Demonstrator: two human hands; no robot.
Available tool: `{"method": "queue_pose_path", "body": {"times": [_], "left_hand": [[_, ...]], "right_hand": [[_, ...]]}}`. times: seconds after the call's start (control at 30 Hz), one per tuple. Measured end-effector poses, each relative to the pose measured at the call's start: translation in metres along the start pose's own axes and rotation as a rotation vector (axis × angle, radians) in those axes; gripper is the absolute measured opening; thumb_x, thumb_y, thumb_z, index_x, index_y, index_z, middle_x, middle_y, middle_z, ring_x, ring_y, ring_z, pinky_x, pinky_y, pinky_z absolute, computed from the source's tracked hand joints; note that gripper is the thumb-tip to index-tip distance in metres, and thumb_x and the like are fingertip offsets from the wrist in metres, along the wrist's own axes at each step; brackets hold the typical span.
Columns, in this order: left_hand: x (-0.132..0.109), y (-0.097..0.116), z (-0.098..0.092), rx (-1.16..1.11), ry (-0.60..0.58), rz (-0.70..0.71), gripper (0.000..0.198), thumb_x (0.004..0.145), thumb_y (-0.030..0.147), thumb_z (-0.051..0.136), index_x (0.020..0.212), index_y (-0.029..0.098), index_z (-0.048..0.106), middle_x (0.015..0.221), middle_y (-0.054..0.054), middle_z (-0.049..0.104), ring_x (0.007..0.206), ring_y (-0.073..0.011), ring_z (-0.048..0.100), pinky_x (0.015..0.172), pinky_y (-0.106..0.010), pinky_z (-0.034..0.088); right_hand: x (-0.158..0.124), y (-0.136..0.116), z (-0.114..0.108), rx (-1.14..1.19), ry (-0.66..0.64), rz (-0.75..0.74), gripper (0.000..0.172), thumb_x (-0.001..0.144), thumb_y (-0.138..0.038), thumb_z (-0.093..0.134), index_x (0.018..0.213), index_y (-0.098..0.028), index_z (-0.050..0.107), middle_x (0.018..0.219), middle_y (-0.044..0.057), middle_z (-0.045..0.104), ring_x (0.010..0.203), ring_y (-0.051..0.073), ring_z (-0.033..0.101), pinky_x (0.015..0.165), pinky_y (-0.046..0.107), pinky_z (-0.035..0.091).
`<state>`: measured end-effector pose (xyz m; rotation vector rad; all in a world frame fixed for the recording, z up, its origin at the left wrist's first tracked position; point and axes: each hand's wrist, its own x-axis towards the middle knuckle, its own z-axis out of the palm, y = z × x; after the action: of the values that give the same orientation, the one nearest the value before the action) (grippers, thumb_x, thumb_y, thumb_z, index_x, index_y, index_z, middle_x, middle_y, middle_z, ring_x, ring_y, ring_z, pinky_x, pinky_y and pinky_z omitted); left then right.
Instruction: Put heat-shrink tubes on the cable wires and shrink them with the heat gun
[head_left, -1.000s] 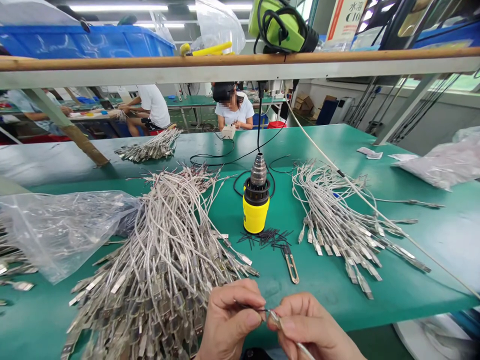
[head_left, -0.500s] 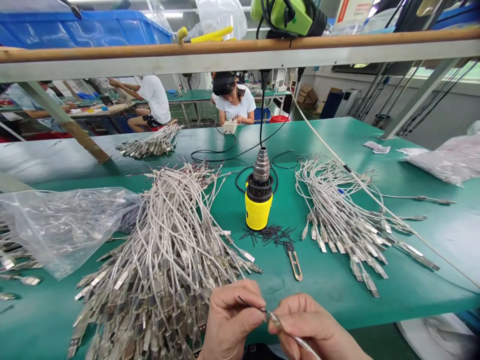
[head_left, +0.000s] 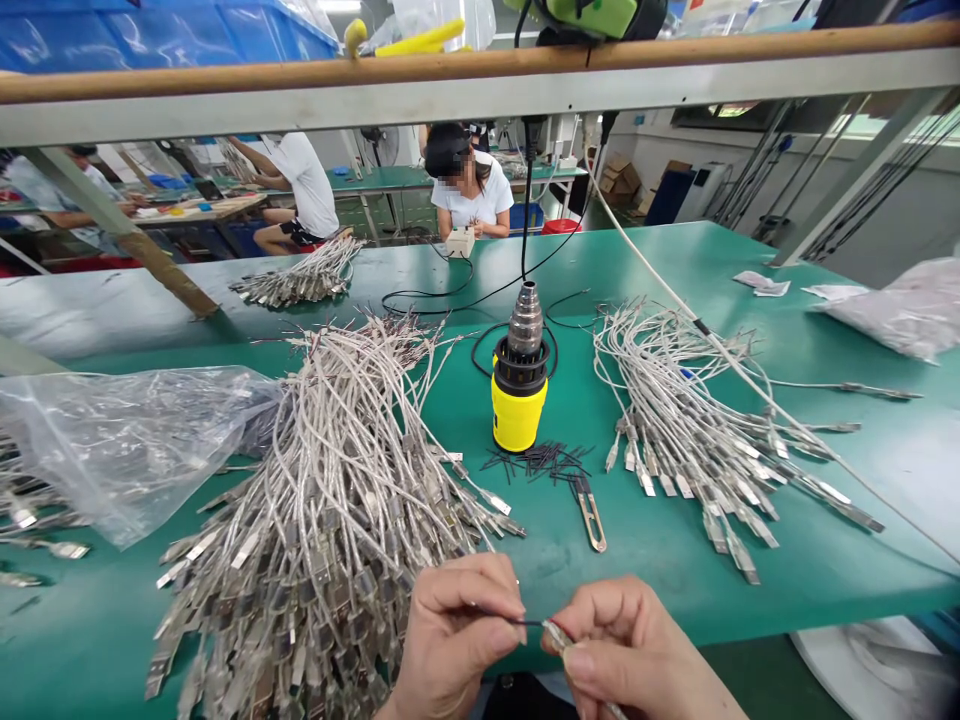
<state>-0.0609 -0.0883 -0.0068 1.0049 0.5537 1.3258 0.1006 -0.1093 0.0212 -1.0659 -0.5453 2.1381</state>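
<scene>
At the bottom edge, my left hand (head_left: pixel 457 635) pinches a thin black tube (head_left: pixel 531 622) between thumb and forefinger. My right hand (head_left: pixel 637 655) grips the metal end of a silver cable (head_left: pixel 559 638), which meets the tube between the two hands. A large heap of silver cables with metal plugs (head_left: pixel 330 510) lies just left of my hands. A smaller spread of the same cables (head_left: pixel 697 430) lies to the right. An upright yellow heat gun (head_left: pixel 519 385) stands between the heaps, with short black tube pieces (head_left: pixel 540 462) and small snips (head_left: pixel 589 512) at its base.
A clear plastic bag (head_left: pixel 127 445) lies at the left, another bag (head_left: pixel 900 315) at the far right. A white cord (head_left: pixel 750 375) crosses the green table (head_left: pixel 825 560). A shelf beam (head_left: pixel 480 95) spans overhead. Other people sit at benches behind.
The view has tilted slightly downward, so the table items sit a little higher. My hands stay together at the bottom, with the black tube drawn a bit further off the cable end.
</scene>
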Motion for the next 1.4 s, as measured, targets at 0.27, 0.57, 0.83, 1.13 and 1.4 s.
{"method": "queue_pose_path", "body": {"times": [0.27, 0.57, 0.83, 1.13, 1.4], "left_hand": [[-0.0004, 0.0020, -0.0011, -0.011, 0.004, -0.003, 0.010, 0.072, 0.028, 0.072, 0.077, 0.021, 0.076, 0.055, 0.000, 0.058, 0.055, -0.0124, 0.049, 0.051, -0.026, 0.035], [0.0008, 0.0019, 0.0015, -0.079, 0.011, -0.030, 0.009, 0.072, 0.028, 0.072, 0.076, 0.021, 0.076, 0.052, -0.001, 0.059, 0.053, -0.0117, 0.049, 0.051, -0.026, 0.035], [0.0004, 0.0016, 0.0038, -0.087, 0.015, -0.054, 0.007, 0.071, 0.027, 0.073, 0.075, 0.021, 0.076, 0.052, -0.001, 0.060, 0.052, -0.0115, 0.048, 0.050, -0.026, 0.035], [0.0022, 0.0009, 0.0016, -0.109, 0.024, -0.048, 0.009, 0.071, 0.028, 0.074, 0.075, 0.021, 0.076, 0.053, 0.000, 0.059, 0.052, -0.0104, 0.048, 0.050, -0.025, 0.035], [-0.0010, -0.0014, 0.0051, -0.115, 0.040, -0.074, 0.008, 0.068, 0.028, 0.075, 0.073, 0.022, 0.076, 0.051, -0.001, 0.059, 0.051, -0.0111, 0.048, 0.049, -0.025, 0.035]], "right_hand": [[-0.0011, 0.0036, -0.0014, -0.068, 0.006, -0.047, 0.035, 0.057, -0.040, 0.084, 0.069, -0.011, 0.067, 0.049, 0.001, 0.064, 0.033, -0.001, 0.044, 0.033, 0.008, 0.029], [-0.0004, 0.0046, -0.0001, -0.054, 0.008, -0.044, 0.035, 0.056, -0.039, 0.084, 0.067, -0.011, 0.067, 0.048, 0.000, 0.063, 0.032, -0.001, 0.043, 0.031, 0.008, 0.028], [-0.0008, 0.0028, 0.0027, -0.075, 0.033, -0.033, 0.037, 0.056, -0.042, 0.084, 0.067, -0.012, 0.065, 0.047, -0.001, 0.062, 0.031, 0.000, 0.043, 0.031, 0.009, 0.027], [-0.0017, 0.0019, 0.0020, -0.060, 0.026, -0.031, 0.037, 0.055, -0.040, 0.084, 0.066, -0.011, 0.064, 0.048, 0.000, 0.063, 0.031, 0.000, 0.044, 0.031, 0.009, 0.028], [-0.0015, 0.0044, 0.0023, -0.055, 0.039, -0.039, 0.037, 0.054, -0.041, 0.084, 0.065, -0.012, 0.065, 0.047, 0.000, 0.064, 0.031, 0.000, 0.043, 0.031, 0.010, 0.026]]}}
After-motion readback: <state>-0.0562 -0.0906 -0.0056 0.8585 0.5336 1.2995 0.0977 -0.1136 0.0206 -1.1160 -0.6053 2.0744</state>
